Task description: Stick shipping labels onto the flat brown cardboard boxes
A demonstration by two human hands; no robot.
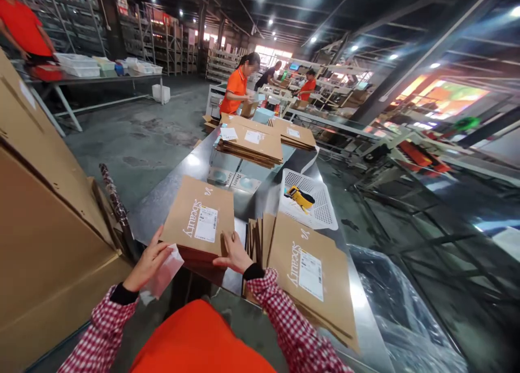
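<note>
Held pale paper (167,269) in the left hand (148,262), near a stack of flat, labelled cardboard (199,205). Touched that stack's near right edge with the right hand (234,254). Faced, on a metal table (193,161), a second cardboard stack (333,286) rightward, a white basket (330,202) holding a yellow device (300,197), and farther cardboard (268,145) atop pale-blue boxes (247,183).

The stack (182,205) before you was smooth, matt cardboard, and its label (206,225) smooth white paper. The sheet (173,260) by your fingers looked like thin paper. Your checked sleeves (290,319) were matt woven cloth. The table (193,162) was smooth metal with a glossy sheen, the basket (322,197) perforated white plastic, and the wrapping (406,308) to your right crumpled, glossy clear plastic film.
</note>
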